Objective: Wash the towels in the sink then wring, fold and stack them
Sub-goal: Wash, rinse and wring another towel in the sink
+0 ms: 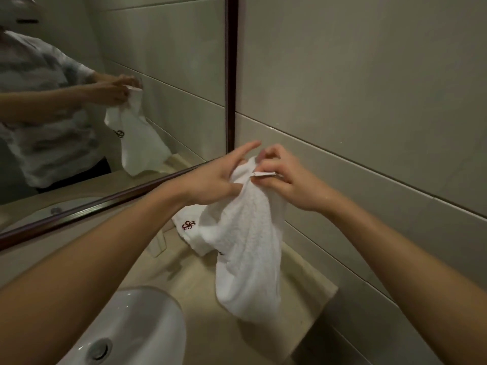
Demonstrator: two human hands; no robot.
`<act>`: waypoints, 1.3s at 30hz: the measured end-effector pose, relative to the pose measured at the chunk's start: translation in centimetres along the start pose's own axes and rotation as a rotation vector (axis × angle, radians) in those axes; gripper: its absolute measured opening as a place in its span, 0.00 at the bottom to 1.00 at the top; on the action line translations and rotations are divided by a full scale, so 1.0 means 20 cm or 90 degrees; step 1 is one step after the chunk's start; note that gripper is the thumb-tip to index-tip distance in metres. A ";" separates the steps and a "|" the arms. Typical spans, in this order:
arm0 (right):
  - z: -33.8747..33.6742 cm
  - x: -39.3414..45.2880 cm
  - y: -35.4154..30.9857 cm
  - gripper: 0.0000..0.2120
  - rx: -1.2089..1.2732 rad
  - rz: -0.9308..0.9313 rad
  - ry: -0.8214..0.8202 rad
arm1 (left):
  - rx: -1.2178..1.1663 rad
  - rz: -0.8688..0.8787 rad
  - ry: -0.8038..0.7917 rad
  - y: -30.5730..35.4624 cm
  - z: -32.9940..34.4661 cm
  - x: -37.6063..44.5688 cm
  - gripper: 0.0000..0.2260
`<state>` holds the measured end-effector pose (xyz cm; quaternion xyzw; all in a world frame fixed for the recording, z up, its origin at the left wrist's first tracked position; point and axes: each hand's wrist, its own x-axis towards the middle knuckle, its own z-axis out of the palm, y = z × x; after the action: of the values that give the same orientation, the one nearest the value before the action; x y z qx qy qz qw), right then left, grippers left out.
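Holding the white towel (247,248) up over the table (208,293) by the sink (137,325), our left hand (210,180) and right hand (284,180) pinch its top edge. It looks soft and floppy, so we should hold the corners.
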<state>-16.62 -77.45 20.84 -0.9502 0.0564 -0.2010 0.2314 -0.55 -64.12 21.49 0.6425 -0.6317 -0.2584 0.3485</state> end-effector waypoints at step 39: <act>0.03 -0.13 0.12 0.17 -0.249 -0.126 -0.151 | 0.468 -0.218 0.272 -0.35 0.02 -0.15 0.09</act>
<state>-18.76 -78.80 18.28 -0.9947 -0.0267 -0.0953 0.0270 3.32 -61.56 15.56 0.8576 -0.4800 0.0672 0.1722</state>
